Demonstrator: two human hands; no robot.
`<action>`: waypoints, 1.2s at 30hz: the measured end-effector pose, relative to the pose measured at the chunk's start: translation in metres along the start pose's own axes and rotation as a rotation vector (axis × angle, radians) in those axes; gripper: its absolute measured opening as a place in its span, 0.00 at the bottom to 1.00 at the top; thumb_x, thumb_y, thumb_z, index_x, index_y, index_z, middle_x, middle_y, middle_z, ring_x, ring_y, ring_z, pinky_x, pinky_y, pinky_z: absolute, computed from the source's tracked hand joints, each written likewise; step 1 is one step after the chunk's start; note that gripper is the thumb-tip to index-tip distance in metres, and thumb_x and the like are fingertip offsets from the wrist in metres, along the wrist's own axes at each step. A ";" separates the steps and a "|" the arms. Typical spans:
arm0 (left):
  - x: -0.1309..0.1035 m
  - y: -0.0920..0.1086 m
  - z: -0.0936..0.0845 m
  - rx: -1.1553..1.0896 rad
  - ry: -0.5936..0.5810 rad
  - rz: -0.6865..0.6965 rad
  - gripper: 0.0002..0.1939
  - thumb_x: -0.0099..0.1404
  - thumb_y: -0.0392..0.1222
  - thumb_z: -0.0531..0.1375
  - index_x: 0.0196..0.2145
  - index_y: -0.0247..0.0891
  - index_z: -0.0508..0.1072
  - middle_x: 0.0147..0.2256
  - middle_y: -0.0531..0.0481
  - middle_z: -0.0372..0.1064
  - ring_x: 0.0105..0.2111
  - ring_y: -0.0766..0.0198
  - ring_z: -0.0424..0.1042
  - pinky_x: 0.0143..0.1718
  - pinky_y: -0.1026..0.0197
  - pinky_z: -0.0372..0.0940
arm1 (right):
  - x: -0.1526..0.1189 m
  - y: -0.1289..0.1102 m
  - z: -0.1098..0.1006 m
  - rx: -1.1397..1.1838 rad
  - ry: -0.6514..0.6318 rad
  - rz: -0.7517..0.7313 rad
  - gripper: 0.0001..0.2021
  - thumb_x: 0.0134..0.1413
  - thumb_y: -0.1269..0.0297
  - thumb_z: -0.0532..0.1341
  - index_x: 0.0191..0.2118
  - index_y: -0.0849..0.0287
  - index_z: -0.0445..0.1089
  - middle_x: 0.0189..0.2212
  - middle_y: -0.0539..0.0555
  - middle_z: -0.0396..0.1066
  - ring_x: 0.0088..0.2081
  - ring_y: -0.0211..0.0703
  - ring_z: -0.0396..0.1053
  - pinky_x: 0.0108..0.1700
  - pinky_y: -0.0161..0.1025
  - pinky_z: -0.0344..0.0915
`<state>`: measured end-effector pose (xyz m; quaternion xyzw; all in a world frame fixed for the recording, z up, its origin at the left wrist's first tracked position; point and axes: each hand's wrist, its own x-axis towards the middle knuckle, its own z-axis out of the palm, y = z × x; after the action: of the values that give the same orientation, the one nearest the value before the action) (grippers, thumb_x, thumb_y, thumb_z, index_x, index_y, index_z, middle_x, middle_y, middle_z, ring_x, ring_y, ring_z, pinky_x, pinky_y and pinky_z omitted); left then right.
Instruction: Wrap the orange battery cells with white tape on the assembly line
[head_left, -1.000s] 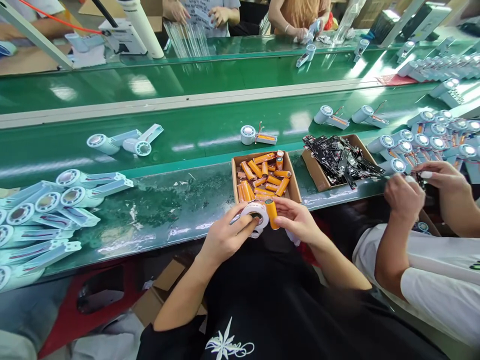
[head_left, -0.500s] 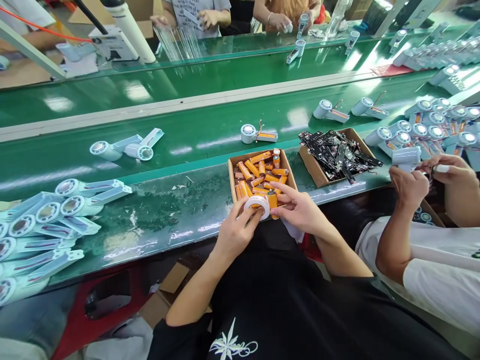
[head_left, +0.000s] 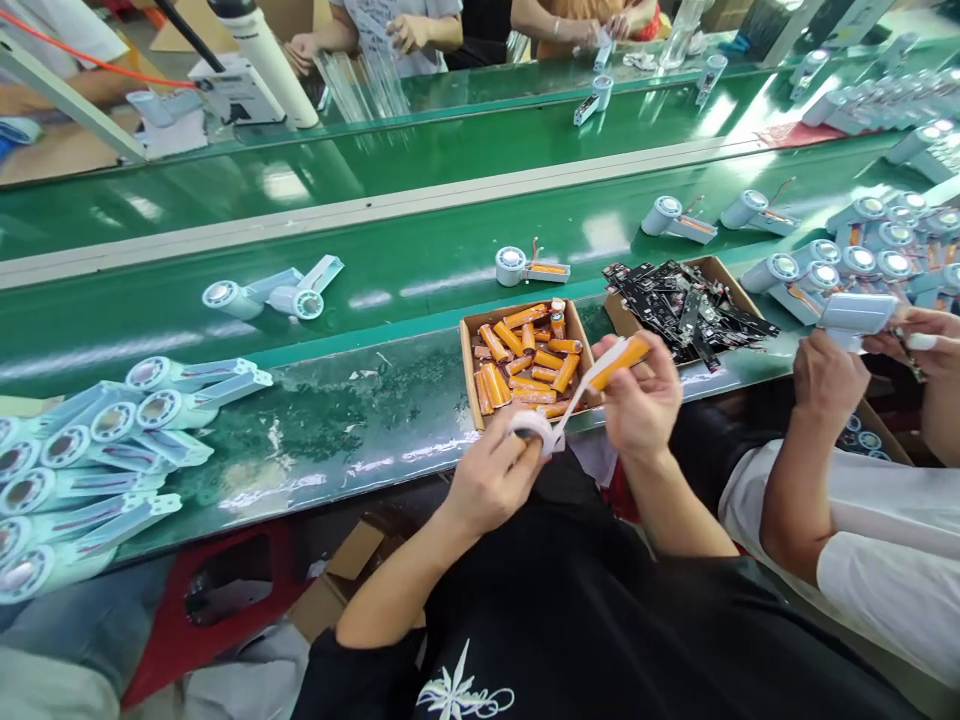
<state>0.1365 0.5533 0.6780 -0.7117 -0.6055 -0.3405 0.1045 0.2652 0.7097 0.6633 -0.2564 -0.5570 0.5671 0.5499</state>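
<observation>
My left hand [head_left: 493, 475] is closed around a roll of white tape [head_left: 534, 428] near the front edge of the bench. A strip of the tape stretches up from the roll to an orange battery cell [head_left: 619, 362]. That cell is gripped in my right hand [head_left: 643, 400], tilted, with the white strip lying along its side. Just behind both hands stands a cardboard box [head_left: 471, 385] of loose orange battery cells [head_left: 528, 345].
Right of the cells stands a box of black circuit boards [head_left: 686, 310]. Light-blue fan housings [head_left: 112, 425] crowd the left; others [head_left: 859, 258] cluster right. Beside me a co-worker's hands [head_left: 832, 375] hold a housing. Several more housings lie on the green conveyor [head_left: 420, 230].
My right hand has moved up and to the right with the battery cell, drawing tape out from the roll. The roll in my left hand has tilted and shifted slightly right.
</observation>
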 end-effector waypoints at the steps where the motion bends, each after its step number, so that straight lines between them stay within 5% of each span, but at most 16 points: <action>1: 0.005 -0.004 -0.003 0.029 -0.010 -0.017 0.13 0.70 0.31 0.63 0.52 0.35 0.77 0.38 0.43 0.74 0.66 0.40 0.65 0.62 0.41 0.72 | 0.009 -0.002 -0.004 -0.001 0.033 -0.022 0.28 0.59 0.54 0.70 0.62 0.48 0.64 0.53 0.60 0.79 0.54 0.56 0.79 0.54 0.56 0.79; 6: 0.035 -0.021 -0.006 0.102 -0.137 0.038 0.13 0.74 0.30 0.56 0.51 0.33 0.77 0.48 0.40 0.76 0.69 0.43 0.60 0.68 0.41 0.66 | 0.026 -0.001 -0.001 0.084 0.057 -0.053 0.25 0.62 0.62 0.68 0.62 0.43 0.63 0.57 0.56 0.76 0.57 0.50 0.77 0.54 0.51 0.78; 14: 0.022 -0.008 0.023 -0.061 -0.022 0.019 0.19 0.71 0.26 0.56 0.57 0.31 0.74 0.46 0.36 0.74 0.70 0.39 0.57 0.65 0.36 0.68 | -0.012 0.016 0.011 0.057 0.043 -0.031 0.27 0.61 0.57 0.69 0.61 0.45 0.60 0.55 0.60 0.77 0.53 0.53 0.80 0.50 0.54 0.80; 17: 0.015 0.003 0.019 -0.148 -0.128 0.128 0.15 0.71 0.27 0.57 0.52 0.31 0.76 0.38 0.42 0.72 0.68 0.39 0.62 0.64 0.40 0.69 | 0.016 0.006 -0.005 -0.017 0.015 -0.083 0.24 0.60 0.57 0.69 0.59 0.46 0.63 0.52 0.58 0.78 0.52 0.53 0.80 0.48 0.51 0.81; 21: 0.014 0.002 0.003 -0.176 -0.336 0.182 0.13 0.70 0.28 0.59 0.51 0.32 0.76 0.40 0.43 0.74 0.68 0.44 0.61 0.65 0.47 0.68 | 0.081 -0.026 -0.036 -0.045 0.225 -0.300 0.23 0.66 0.58 0.65 0.63 0.44 0.63 0.61 0.57 0.72 0.59 0.51 0.75 0.48 0.41 0.79; 25: 0.027 -0.052 -0.018 -0.093 -0.356 -0.027 0.17 0.68 0.39 0.66 0.55 0.39 0.77 0.51 0.43 0.77 0.68 0.45 0.63 0.67 0.42 0.65 | 0.081 -0.034 -0.044 -0.005 0.136 -0.189 0.25 0.58 0.63 0.71 0.60 0.43 0.68 0.58 0.57 0.75 0.57 0.55 0.77 0.52 0.50 0.79; 28: 0.039 -0.118 -0.038 -0.131 -0.270 -0.186 0.14 0.71 0.50 0.64 0.51 0.44 0.80 0.50 0.45 0.79 0.58 0.52 0.74 0.61 0.47 0.70 | 0.047 -0.023 -0.052 -0.019 0.142 -0.094 0.27 0.49 0.63 0.76 0.54 0.42 0.72 0.50 0.55 0.80 0.53 0.59 0.79 0.55 0.65 0.76; 31: 0.045 -0.192 -0.059 0.189 -0.126 -0.546 0.16 0.75 0.48 0.58 0.52 0.39 0.80 0.55 0.40 0.76 0.58 0.49 0.71 0.65 0.41 0.63 | 0.024 -0.015 -0.071 -0.063 0.243 0.009 0.28 0.42 0.59 0.78 0.52 0.38 0.75 0.48 0.56 0.81 0.53 0.67 0.78 0.59 0.76 0.68; 33: 0.045 -0.236 -0.074 0.480 -0.199 -0.803 0.21 0.74 0.49 0.59 0.59 0.36 0.75 0.66 0.34 0.63 0.65 0.39 0.59 0.65 0.31 0.55 | 0.017 -0.015 -0.083 -0.077 0.302 0.066 0.27 0.40 0.58 0.78 0.50 0.34 0.77 0.48 0.59 0.81 0.53 0.70 0.77 0.62 0.76 0.65; 36: 0.044 -0.280 -0.094 0.660 -0.404 -0.973 0.29 0.73 0.51 0.59 0.66 0.35 0.67 0.70 0.28 0.51 0.65 0.30 0.54 0.57 0.31 0.61 | 0.013 -0.019 -0.099 -0.101 0.363 0.098 0.25 0.42 0.57 0.77 0.49 0.31 0.78 0.51 0.60 0.79 0.58 0.70 0.73 0.65 0.71 0.62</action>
<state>-0.1565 0.6037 0.7011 -0.3347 -0.9417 -0.0025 0.0350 0.3575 0.7514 0.6602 -0.4089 -0.4633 0.5088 0.5994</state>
